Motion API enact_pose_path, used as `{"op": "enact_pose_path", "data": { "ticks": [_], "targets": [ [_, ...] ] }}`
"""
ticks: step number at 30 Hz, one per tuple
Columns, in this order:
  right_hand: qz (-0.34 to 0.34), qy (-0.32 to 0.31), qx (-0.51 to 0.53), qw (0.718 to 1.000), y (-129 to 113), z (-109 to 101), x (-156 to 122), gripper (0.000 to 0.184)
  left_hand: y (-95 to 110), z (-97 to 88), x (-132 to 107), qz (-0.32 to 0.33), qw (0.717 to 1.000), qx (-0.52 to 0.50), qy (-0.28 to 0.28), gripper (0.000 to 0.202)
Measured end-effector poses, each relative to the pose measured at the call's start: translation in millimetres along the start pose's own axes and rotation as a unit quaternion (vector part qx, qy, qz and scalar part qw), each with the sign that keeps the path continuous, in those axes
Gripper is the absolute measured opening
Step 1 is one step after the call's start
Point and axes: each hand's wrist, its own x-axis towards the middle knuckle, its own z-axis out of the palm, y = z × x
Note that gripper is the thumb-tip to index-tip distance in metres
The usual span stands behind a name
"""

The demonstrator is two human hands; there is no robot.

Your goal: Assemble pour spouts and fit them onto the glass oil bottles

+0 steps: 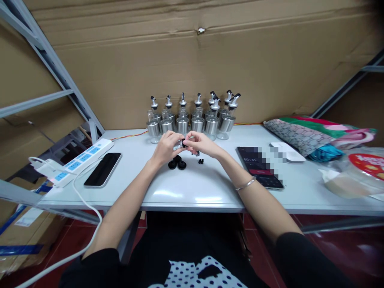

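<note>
My left hand (168,147) and my right hand (201,144) meet above the table, in front of the bottles. The left fingers are closed round a small silvery pour spout, mostly hidden by them. At its right end sits a black stopper (183,143), which the right thumb and fingertips pinch. Just below the hands lie several round black stoppers (181,165). Small black caps (201,161) rest under the right hand, partly covered by its fingers. Behind stand two rows of steel-sleeved glass bottles (183,125); the back ones carry pour spouts, and several front ones have bare necks.
On the left are a white power strip (79,162) with a plugged-in charger and a dark phone (103,170). To the right lie another phone (259,167), a white square object (289,153), a patterned bag (300,134) and a red-lidded tub (367,164). Cardboard (210,60) backs the table.
</note>
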Motion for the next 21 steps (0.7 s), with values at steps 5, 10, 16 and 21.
{"op": "enact_pose_path", "data": {
  "ticks": [5, 10, 16, 21],
  "targets": [
    [0.011, -0.022, -0.009, 1.000, 4.8, -2.4, 1.4, 0.033, -3.8, 2.6, -2.0, -0.005, 1.000, 0.008, -0.016, 0.023],
    [-0.021, -0.027, -0.054, 0.998, 9.0, -4.0, 4.0, 0.026, -7.8, 3.6, -1.7, -0.017, 1.000, -0.003, -0.015, 0.022],
    [-0.099, 0.010, -0.177, 0.979, 11.9, -1.0, 5.7, 0.020, -13.9, 4.2, -1.2, -0.048, 0.998, -0.024, -0.016, 0.023],
    [-0.147, 0.032, -0.305, 0.940, 6.6, 1.6, 3.9, 0.012, -14.9, 2.0, -0.5, -0.099, 0.993, -0.066, -0.028, 0.025]
  ]
}}
